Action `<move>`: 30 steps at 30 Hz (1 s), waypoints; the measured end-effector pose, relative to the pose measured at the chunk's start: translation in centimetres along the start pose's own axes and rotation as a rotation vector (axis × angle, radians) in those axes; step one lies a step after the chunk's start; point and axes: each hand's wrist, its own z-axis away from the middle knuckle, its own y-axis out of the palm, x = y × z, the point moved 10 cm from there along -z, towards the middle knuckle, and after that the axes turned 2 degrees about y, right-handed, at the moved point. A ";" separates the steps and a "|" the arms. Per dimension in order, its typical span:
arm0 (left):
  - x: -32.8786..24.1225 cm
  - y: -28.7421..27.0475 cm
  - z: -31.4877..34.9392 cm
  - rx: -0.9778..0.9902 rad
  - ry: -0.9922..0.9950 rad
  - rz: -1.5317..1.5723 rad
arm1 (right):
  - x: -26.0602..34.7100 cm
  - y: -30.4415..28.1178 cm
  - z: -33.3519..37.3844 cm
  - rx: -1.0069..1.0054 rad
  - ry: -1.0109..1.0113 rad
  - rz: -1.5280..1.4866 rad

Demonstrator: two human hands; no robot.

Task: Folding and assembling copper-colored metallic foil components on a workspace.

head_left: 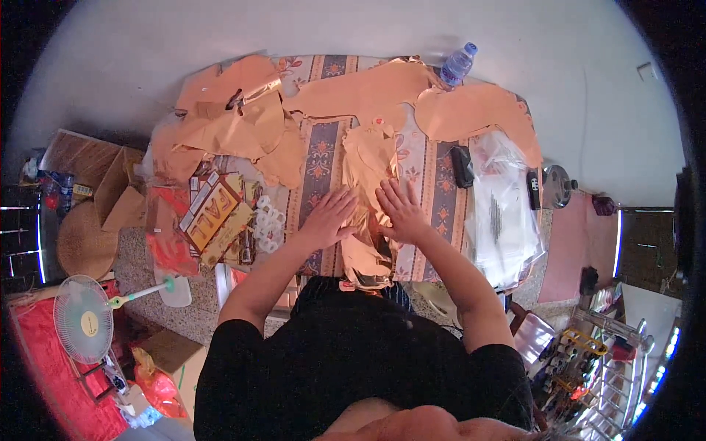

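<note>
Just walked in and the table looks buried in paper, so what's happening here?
A person presses both hands flat on a shiny gold foil sheet at the near edge of a patterned table. The left hand and right hand lie side by side. Orange paper cutouts and a water bottle lie beyond.

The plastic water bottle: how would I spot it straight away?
Look to the far edge of the patterned table, right of centre. The plastic water bottle lies there beside orange paper cut-outs. It alone is clear, with a blue cap.
</note>
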 end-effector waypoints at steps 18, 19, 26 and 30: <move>-0.4 -0.3 -0.3 -0.011 0.048 -0.051 | 0.0 0.6 -0.2 -0.009 0.027 0.032; 0.0 0.1 -0.1 -0.009 0.044 -0.048 | 0.1 0.5 -0.2 0.004 0.029 0.047; -0.9 0.5 1.8 0.019 0.085 0.030 | 0.1 0.4 -0.2 -0.001 0.028 0.028; -1.3 -0.2 1.6 0.012 0.069 0.022 | 0.1 0.3 -0.1 -0.004 0.022 0.023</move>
